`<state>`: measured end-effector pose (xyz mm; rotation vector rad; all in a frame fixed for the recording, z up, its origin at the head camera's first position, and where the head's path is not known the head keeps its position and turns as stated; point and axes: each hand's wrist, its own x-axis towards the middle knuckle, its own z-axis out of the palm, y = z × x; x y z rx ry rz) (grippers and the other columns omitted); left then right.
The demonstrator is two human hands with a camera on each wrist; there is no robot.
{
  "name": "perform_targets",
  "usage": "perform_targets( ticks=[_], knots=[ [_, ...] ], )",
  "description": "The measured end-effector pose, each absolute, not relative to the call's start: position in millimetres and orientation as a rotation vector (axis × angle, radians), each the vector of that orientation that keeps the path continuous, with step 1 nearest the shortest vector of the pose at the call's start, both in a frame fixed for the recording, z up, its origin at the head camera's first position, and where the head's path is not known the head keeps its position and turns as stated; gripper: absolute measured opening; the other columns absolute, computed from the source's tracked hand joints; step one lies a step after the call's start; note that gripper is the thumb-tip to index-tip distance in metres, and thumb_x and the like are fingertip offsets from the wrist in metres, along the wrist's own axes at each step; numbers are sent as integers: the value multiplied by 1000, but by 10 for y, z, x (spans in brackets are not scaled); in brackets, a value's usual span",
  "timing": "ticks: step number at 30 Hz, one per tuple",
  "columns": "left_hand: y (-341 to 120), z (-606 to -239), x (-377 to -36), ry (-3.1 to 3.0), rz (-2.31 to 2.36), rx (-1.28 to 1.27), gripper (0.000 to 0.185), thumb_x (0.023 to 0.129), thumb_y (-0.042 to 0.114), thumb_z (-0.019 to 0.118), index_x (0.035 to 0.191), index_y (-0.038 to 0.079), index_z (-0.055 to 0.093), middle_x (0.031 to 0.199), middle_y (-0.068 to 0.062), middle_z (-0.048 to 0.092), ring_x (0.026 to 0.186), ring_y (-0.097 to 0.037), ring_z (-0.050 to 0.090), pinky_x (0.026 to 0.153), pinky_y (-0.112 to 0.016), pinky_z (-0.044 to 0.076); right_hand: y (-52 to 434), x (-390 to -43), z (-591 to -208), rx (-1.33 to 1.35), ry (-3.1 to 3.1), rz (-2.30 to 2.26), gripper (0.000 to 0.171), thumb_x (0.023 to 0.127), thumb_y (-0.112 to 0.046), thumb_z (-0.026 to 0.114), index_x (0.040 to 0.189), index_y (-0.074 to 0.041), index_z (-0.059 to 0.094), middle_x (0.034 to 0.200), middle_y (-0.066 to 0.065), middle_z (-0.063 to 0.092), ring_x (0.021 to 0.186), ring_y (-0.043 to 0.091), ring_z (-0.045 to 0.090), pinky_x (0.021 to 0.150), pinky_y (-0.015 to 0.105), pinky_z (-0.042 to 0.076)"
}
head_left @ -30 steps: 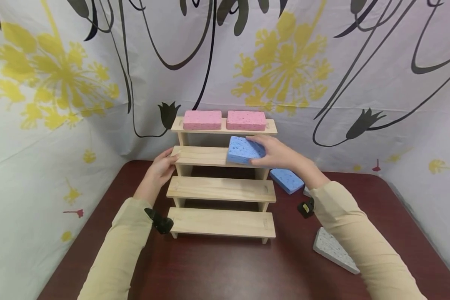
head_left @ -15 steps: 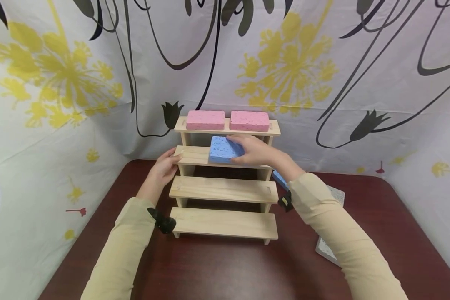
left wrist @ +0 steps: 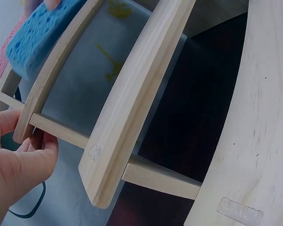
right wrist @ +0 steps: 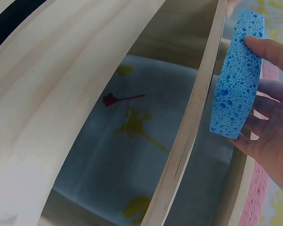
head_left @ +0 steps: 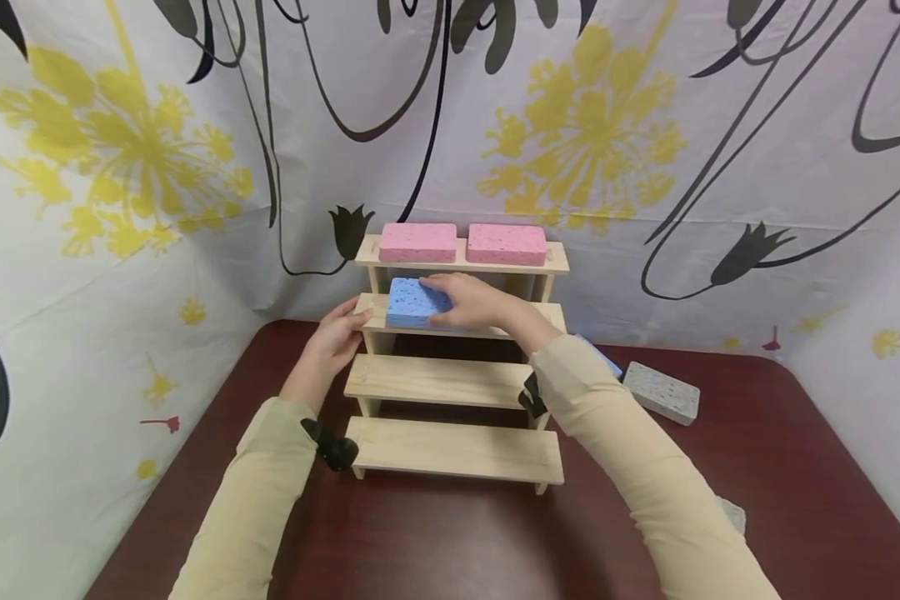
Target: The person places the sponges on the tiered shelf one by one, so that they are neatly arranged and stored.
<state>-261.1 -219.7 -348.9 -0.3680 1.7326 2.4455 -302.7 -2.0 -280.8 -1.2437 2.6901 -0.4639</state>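
1. Grip status, right: my right grip [head_left: 472,302] is grasping the blue sponge [head_left: 408,304], thumb on its front face, fingers behind.
2. Grip status, left: my left grip [head_left: 335,337] is clasping the left end of the 2nd shelf from the top [head_left: 377,304], thumb above and fingers beneath.
3. Location: the blue sponge is at the left part of that shelf, near the left grip and below 2 pink sponges [head_left: 417,242] on the top shelf [head_left: 558,257]. I cannot tell whether its underside touches the wood.
4. Procedure: in my judgement, the step is seating the sponge. I would hold it level, square its front face to the shelf edge, and lower it until the full base is supported. Release only then.
5. Caution: I would pinch lightly, as the sponge will probably compress, and use the left grip purely as a brace. Pulling could shift the rack.
6. Change: compared with 1.0 s ago, the blue sponge has travelled from the shelf's right half to its left. The left grip keeps its hold, and the pink sponges remain in place.
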Motion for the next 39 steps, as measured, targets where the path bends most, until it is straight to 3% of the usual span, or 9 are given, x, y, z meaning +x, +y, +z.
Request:
perform_targets(
  ticks=[13,22,39],
  knots=[
    [-2216,-3474,-2643,1751,2418,-365,63,96,1,39,151,10,8,158,-9,9,143,-19,17,120,-30,8,-239,-3083,-2905,-1133,2730,-287,67,90,-33,59,146,-8,30,151,14,31,140,30,29,116,44,23],
    [-2184,-3463,-2611,1741,2390,-389,63,97,2,39,151,10,8,158,-8,10,143,-18,17,120,-30,8,-39,-2932,-3045,-1198,2859,-363,77,84,-37,67,146,-14,29,154,13,25,140,36,23,114,55,20],
    [-2202,-3439,-2612,1709,2401,-348,64,97,1,37,151,11,4,158,-7,6,144,-16,14,120,-27,6,775,-2767,-3155,-1116,2911,-784,65,84,-32,68,139,-8,41,139,14,44,127,34,40,107,54,31]
  ],
)
